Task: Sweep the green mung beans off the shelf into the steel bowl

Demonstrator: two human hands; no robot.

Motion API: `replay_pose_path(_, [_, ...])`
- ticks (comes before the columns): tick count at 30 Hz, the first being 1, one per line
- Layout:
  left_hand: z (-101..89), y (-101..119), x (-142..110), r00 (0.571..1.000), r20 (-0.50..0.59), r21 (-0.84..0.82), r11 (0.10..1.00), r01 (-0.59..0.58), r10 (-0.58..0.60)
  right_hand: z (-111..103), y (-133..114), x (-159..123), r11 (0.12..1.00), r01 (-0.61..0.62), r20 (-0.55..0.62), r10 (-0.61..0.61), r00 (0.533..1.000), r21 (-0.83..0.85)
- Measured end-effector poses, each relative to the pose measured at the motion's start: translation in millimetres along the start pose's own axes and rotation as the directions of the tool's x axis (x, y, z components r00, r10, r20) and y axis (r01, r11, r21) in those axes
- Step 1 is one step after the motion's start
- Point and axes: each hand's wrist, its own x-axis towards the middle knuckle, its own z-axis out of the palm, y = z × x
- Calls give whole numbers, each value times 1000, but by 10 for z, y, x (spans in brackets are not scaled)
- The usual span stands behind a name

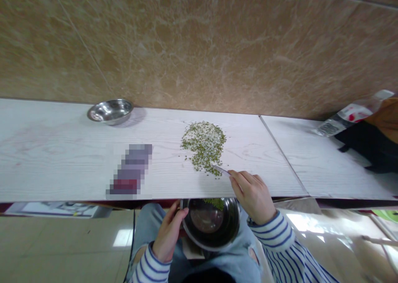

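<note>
A spread of small green beans mixed with white grains (203,144) lies on the white wood-grain table. My right hand (253,194) is closed on a thin, pale utensil (221,170), whose tip touches the near right side of the spread; its exact kind is too small to tell. Just below the table's front edge, my left hand (170,229) grips the left rim of a steel bowl (209,242), thumb over the rim. Some green beans (217,202) show inside the bowl at its far side, partly under the table edge.
An empty-looking steel bowl (111,112) stands at the back left by the marbled wall. A blurred-out dark, flat object (132,169) lies left of the grains. At the far right are a clear plastic bottle (348,116) and a black and brown bag (377,138).
</note>
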Motion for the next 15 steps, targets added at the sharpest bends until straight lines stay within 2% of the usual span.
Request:
replay_pose_path(3, [-7,-9,-1,999,25,-33,999,30,-29,-18,27,-23,999,-18,-3,18,1000,-26])
replay_pose_path(9, [-11,-14,3,1000,-16,-29,999,-25,25,-21,-4,-78,1000,-13,21,14,1000,-28])
replay_pose_path(15, [16,22,-38,999,2,-36,999,35,-35,-47,-53,-142,1000,-11,4,11,1000,5])
